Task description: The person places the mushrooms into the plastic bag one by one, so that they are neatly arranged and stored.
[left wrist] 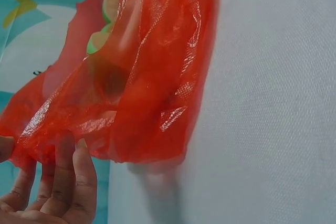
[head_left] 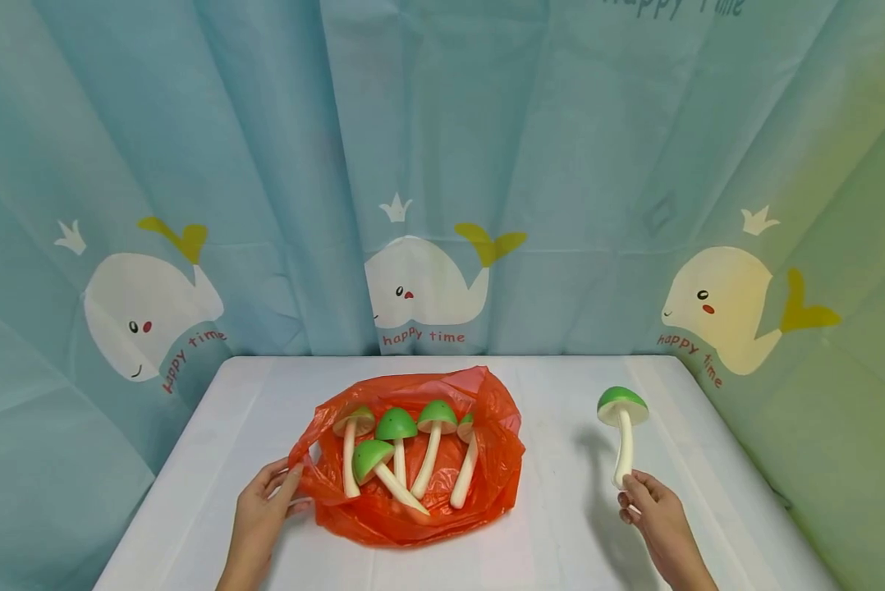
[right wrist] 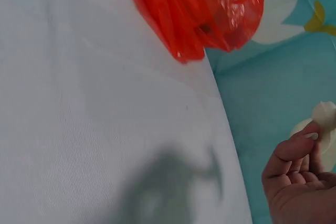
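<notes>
A red plastic bag (head_left: 490, 484) lies spread open on the table, with several green-capped toy mushrooms (head_left: 396, 425) inside, their white stems toward the near side. My left hand (head_left: 265, 501) pinches the bag's left edge between thumb and fingers; in the left wrist view, fingers (left wrist: 84, 182) show under the thin red film. Off to the right, my right hand (head_left: 657, 513) pinches one more toy mushroom (head_left: 624, 427) by the bottom of its stem, cap up, raised over the table. The right wrist view shows the stem's end (right wrist: 324, 114) at the thumb and fingertips.
The table (head_left: 561, 558) wears a white cloth, and its far edge meets a blue curtain (head_left: 442, 123) printed with whales. Curtain panels also flank the left and right sides. The right hand's shadow (right wrist: 163, 187) falls on the cloth.
</notes>
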Demonstrator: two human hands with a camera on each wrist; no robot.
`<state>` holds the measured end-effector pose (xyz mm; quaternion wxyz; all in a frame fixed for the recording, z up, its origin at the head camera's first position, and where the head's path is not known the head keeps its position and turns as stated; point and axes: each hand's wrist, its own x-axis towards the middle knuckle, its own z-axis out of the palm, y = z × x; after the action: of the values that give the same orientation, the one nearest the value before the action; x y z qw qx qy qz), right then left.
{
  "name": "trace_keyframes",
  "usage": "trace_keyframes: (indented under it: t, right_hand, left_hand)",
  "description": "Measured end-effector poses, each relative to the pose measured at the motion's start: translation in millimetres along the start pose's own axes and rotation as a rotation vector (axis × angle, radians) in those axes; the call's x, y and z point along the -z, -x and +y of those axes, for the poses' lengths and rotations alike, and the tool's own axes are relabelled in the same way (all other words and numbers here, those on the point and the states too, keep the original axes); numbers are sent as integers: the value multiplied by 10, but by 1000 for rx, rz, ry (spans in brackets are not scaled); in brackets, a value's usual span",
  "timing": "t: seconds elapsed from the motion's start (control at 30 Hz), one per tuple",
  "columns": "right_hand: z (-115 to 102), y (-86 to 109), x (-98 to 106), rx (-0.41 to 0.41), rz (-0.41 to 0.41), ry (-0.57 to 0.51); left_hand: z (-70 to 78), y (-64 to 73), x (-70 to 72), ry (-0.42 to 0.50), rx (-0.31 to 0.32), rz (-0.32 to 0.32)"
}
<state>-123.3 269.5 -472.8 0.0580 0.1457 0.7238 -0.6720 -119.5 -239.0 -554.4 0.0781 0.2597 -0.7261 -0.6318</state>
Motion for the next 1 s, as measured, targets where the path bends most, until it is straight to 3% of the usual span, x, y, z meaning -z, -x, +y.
trace_keyframes:
  t: [0.13, 0.37, 0.67, 0.8, 1.0]
  right_hand:
    - [-43, 48, -209, 85, -27, -1]
    - [-79, 113, -430, 224, -184, -85]
    - [-96, 75, -675, 332, -564, -41]
    - [-102, 88, -860, 324, -670, -37]
    - [-104, 90, -1204, 236, -755, 36]
  left_hand:
    - [-8, 16, 3, 6, 1, -10]
    - [-13, 26, -1, 6, 3, -10]
    - [-13, 19, 6, 16, -10, -20]
    - [-5, 12, 3, 16, -17, -30]
    - [-10, 21, 2, 31, -14, -21]
